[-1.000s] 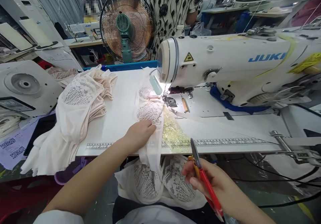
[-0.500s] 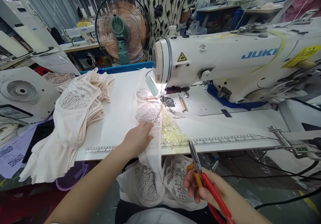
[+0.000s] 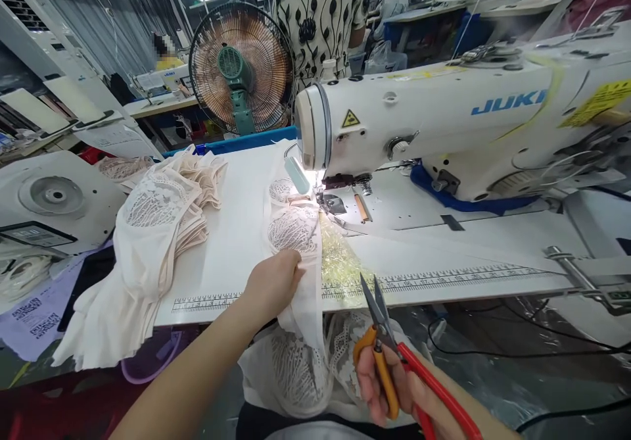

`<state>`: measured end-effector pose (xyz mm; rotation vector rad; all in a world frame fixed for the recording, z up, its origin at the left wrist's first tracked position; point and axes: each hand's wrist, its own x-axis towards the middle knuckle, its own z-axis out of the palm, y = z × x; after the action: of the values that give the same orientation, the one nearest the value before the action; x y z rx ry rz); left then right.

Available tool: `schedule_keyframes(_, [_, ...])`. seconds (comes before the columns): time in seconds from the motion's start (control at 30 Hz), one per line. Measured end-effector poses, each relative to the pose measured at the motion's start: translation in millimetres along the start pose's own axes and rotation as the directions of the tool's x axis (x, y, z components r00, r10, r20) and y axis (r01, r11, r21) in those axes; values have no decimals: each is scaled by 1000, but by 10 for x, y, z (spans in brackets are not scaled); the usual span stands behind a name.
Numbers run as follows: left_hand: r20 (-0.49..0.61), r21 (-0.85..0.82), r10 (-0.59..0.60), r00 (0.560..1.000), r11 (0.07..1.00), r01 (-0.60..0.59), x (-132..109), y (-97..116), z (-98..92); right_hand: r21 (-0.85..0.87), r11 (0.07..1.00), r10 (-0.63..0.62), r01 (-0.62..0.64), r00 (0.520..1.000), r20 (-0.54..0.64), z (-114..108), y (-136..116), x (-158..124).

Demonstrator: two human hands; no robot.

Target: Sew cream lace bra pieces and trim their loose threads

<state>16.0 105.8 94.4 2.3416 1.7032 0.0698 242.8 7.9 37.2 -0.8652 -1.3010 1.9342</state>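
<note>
My left hand (image 3: 276, 282) is closed on the edge of a pale lace bra (image 3: 290, 231), which lies flat on the sewing table and runs up under the needle area of the sewing machine (image 3: 320, 193). Its lower band drapes over the table's front edge. In my right hand (image 3: 389, 381) is a pair of scissors (image 3: 382, 325) with orange and red handles. The blades are spread apart and point up towards the table edge, beside the bra's band. More white lace cups (image 3: 300, 371) rest on my lap below.
A stack of pale lace bras (image 3: 158, 229) hangs over the table's front at left, next to another white machine (image 3: 54, 196). Yellowish clear tape (image 3: 340, 262) and a printed ruler (image 3: 444, 282) mark the tabletop. Behind stand a fan (image 3: 241, 65) and a person in a patterned top (image 3: 320, 19).
The scissor blades have spread from nearly closed to apart, and my right hand has shifted slightly. My left hand stays at the bra. The whole view has moved a little.
</note>
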Motion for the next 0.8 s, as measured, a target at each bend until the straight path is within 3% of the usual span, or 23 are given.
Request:
schedule_keyframes(0.07, [23, 77, 7, 1000, 997, -9, 31, 16, 1, 185, 981, 40, -55, 995, 86, 7, -56, 17])
schedule_keyframes(0.17, [48, 96, 35, 998, 995, -39, 57, 20, -1, 345, 934, 55, -91, 992, 114, 116, -45, 53])
schedule_keyframes(0.37, [-74, -144, 50, 996, 988, -60, -27, -29, 22, 468, 847, 199, -253, 966, 162, 391, -35, 140])
schedule_keyframes(0.5, [-121, -229, 67, 990, 969, -94, -175, -44, 36, 512, 810, 232, -286, 958, 169, 444, -37, 190])
schedule_keyframes(0.67, [-204, -260, 65, 977, 958, -118, -282, -186, -33, 395, 909, 104, -133, 990, 94, 242, -91, 184])
schedule_keyframes(0.73, [-272, -187, 34, 962, 978, -87, -209, -300, -92, 305, 952, 21, -35, 999, 50, 119, -179, 176])
schedule_keyframes(0.8, [-276, -73, 90, 957, 991, -114, -84, -408, -154, 247, 968, -31, 31, 1000, -7, 28, -287, 175])
